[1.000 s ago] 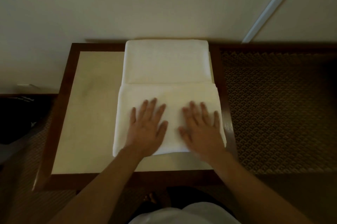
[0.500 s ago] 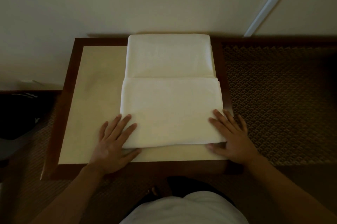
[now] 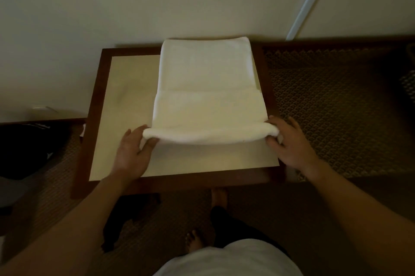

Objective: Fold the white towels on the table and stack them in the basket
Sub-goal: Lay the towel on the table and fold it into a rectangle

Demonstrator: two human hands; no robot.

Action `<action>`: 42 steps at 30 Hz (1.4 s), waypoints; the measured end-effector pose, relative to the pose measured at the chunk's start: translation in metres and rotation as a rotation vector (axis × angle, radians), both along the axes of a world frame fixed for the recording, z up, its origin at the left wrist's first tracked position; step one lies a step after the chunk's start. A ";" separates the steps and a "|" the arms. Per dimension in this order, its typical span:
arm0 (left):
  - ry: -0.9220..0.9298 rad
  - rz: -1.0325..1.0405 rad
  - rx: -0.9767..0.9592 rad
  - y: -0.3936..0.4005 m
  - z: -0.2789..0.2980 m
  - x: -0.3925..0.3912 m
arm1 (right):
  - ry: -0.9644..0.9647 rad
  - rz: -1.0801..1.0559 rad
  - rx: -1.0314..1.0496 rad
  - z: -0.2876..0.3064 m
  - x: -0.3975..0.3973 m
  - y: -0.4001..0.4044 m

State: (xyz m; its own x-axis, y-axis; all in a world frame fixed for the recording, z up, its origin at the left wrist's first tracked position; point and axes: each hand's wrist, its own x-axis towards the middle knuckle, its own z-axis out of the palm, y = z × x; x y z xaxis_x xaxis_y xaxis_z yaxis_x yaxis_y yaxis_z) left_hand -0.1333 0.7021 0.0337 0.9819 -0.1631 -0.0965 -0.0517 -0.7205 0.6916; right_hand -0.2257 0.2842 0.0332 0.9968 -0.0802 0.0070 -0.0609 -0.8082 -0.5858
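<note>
While both hands — left hand (image 3: 132, 152), right hand (image 3: 289, 143) — pinch the towel (image 3: 208, 105) near corners, bare table (image 3: 125, 96) lies left.

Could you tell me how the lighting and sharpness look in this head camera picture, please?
Head view: dim and warm overall; the white towel is the brightest area and slightly washed out, the patterned floor falls into dark shadow at the right edge, the left hand and right hand look soft, and wide-angle distortion bows the table edges.
</note>
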 end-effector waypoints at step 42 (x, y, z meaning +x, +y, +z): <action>-0.224 -0.285 0.531 -0.118 -0.016 0.057 | 0.179 0.103 -0.383 -0.013 0.183 0.014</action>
